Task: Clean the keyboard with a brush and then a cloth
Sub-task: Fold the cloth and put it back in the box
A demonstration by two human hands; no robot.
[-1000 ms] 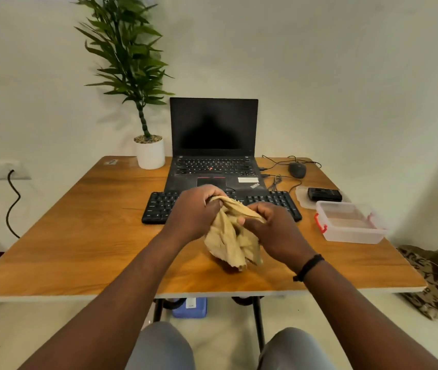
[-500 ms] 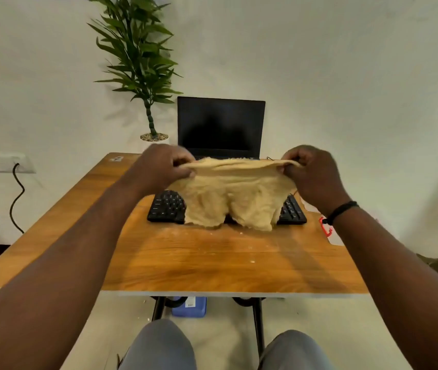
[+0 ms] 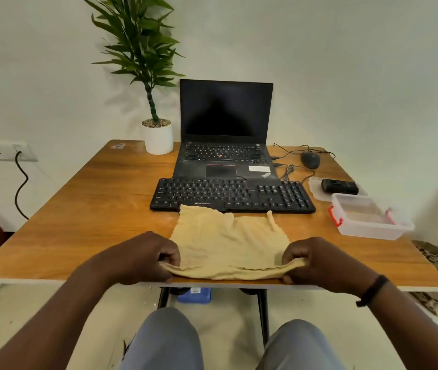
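Grip: my left hand point(image 3: 143, 259) and right hand point(image 3: 324, 263) each pinch a near corner of the beige cloth point(image 3: 228, 244), fingers curled round the hem, holding it taut between them at the table point(image 3: 79, 209) edge closest to me.

Cloth: spread flat ahead of my hands on the wood; its far edge is ragged and uneven, and the far left corner just overlaps the front rim of the keyboard point(image 3: 232, 194). Thin, textured weave, lightly wrinkled, a small curl standing up at the far right.

Keyboard: black, full-size with a number pad, lying just beyond the cloth, squarely ahead of both hands and in front of the open laptop point(image 3: 225, 134). No brush is visible anywhere.

Risk, snagging: if I drag the cloth over the keys while it is this loose, I judge the frayed edge could catch on a keycap.

Risk, sliding: the keyboard looks light; a hard wipe away from me could shove it into the laptop.

Risk, right side: the clear plastic container point(image 3: 370, 220) sits ahead and to the right of my right hand; a wide sweep could knock it.
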